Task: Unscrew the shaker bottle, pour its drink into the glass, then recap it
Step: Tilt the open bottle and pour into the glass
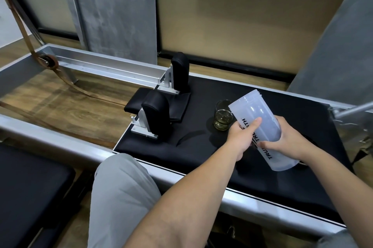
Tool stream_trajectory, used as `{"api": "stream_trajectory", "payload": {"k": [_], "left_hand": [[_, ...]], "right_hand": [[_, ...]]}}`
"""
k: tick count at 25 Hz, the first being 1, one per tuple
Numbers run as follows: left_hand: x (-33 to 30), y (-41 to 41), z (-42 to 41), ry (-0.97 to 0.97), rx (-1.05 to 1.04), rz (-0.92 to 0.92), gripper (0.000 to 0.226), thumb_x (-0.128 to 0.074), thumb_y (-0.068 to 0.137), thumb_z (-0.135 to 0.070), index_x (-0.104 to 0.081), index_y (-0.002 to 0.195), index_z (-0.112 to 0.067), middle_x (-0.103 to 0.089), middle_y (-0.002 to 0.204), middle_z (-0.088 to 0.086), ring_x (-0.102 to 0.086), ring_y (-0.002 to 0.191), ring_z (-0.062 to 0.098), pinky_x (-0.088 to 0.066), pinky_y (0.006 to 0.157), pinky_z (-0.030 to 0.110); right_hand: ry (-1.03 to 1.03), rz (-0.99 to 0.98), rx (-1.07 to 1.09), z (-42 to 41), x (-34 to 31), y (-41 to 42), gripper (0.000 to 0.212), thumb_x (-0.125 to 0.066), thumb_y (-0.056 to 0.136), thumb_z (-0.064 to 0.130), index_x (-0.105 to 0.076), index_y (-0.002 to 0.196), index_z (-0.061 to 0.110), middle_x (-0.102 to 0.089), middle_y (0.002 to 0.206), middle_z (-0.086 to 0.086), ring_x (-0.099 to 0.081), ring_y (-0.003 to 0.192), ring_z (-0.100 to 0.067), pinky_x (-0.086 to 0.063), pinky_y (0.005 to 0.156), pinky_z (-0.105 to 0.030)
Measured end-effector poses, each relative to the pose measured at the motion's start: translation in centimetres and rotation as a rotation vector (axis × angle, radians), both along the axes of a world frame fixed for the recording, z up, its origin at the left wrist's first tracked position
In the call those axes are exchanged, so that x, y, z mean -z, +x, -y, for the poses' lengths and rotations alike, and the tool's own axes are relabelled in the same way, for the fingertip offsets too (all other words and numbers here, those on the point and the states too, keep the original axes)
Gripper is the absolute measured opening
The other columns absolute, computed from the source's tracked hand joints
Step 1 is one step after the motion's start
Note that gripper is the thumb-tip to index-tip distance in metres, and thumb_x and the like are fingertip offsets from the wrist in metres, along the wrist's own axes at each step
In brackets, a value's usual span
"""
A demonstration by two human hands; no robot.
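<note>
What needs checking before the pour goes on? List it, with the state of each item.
1. Lid off the shaker bottle: ok, its threaded mouth is bare.
2. Grip: ok, left hand and right hand both hold the bottle's body.
3. Mouth aimed at the glass: ok, the bottle tilts with its open end over the glass rim.
4. Glass upright on the black pad: ok, with yellowish drink at its bottom.
5. Drink left in the bottle: cannot tell, the frosted wall hides the level.
6. Lid within reach for recapping: cannot tell, a dark shape behind the right hand is mostly hidden.
</note>
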State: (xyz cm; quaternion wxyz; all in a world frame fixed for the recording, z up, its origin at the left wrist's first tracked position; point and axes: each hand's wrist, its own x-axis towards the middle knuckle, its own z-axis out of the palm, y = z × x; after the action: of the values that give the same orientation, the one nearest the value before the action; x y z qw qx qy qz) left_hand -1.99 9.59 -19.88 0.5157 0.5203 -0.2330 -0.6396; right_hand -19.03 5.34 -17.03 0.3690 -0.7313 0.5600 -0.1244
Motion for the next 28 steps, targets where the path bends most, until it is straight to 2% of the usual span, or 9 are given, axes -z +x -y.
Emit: {"api": "stream_trajectory", "payload": {"k": [4, 8, 11, 15, 25, 28], "left_hand": [[-0.2, -0.4, -0.1, -0.017, 0.003, 0.007, 0.043, -0.077, 0.097, -0.044, -0.069, 0.132, -0.020, -0.078, 0.128, 0.000, -0.073, 0.119, 0.024, -0.062, 0.103, 0.051], [-0.5, -0.5, 0.0, -0.025, 0.010, -0.015, 0.032, -0.075, 0.098, -0.043, -0.072, 0.123, -0.023, -0.080, 0.123, -0.001, -0.076, 0.113, 0.020, -0.066, 0.095, 0.044], [-0.6, -0.7, 0.1, -0.023, 0.010, -0.014, 0.029, -0.075, 0.099, -0.043, -0.072, 0.120, -0.024, -0.080, 0.119, -0.002, -0.076, 0.110, 0.018, -0.066, 0.094, 0.044], [-0.7, -0.7, 0.2, -0.023, -0.004, -0.010, 0.033, -0.074, 0.099, -0.044, -0.071, 0.123, -0.022, -0.080, 0.122, 0.000, -0.076, 0.113, 0.021, -0.066, 0.096, 0.047], [-0.7, -0.2, 0.2, 0.005, -0.017, 0.007, 0.046, -0.073, 0.098, -0.049, -0.068, 0.131, -0.018, -0.078, 0.124, 0.002, -0.075, 0.109, 0.020, -0.067, 0.093, 0.045], [-0.7, -0.2, 0.3, 0.020, -0.013, 0.014, 0.046, -0.073, 0.098, -0.049, -0.068, 0.131, -0.018, -0.078, 0.125, 0.003, -0.075, 0.112, 0.022, -0.065, 0.098, 0.050]], "right_hand": [[0.001, -0.007, -0.002, 0.0, -0.4, -0.5, 0.104, -0.096, 0.066, 0.037, -0.034, 0.149, 0.031, -0.058, 0.122, 0.013, -0.064, 0.108, -0.012, -0.056, 0.093, -0.042], [0.008, -0.019, -0.012, 0.0, -0.7, -0.8, 0.105, -0.095, 0.065, 0.041, -0.033, 0.149, 0.031, -0.059, 0.120, 0.013, -0.063, 0.106, -0.009, -0.053, 0.084, -0.034], [0.020, -0.030, -0.020, 0.1, -1.1, -1.0, 0.106, -0.094, 0.062, 0.047, -0.032, 0.147, 0.034, -0.060, 0.119, 0.013, -0.064, 0.105, -0.009, -0.053, 0.081, -0.032], [0.024, -0.042, -0.033, 0.3, -1.7, -0.8, 0.108, -0.089, 0.052, 0.058, -0.031, 0.141, 0.039, -0.060, 0.118, 0.012, -0.065, 0.103, -0.010, -0.055, 0.082, -0.034], [0.038, -0.063, -0.047, 0.7, -1.8, -0.1, 0.111, -0.087, 0.050, 0.060, -0.034, 0.144, 0.034, -0.060, 0.120, 0.011, -0.064, 0.105, -0.012, -0.056, 0.089, -0.039], [0.046, -0.066, -0.044, 0.8, -1.8, 0.0, 0.109, -0.089, 0.049, 0.059, -0.035, 0.141, 0.033, -0.061, 0.120, 0.010, -0.065, 0.106, -0.013, -0.056, 0.092, -0.042]]}}
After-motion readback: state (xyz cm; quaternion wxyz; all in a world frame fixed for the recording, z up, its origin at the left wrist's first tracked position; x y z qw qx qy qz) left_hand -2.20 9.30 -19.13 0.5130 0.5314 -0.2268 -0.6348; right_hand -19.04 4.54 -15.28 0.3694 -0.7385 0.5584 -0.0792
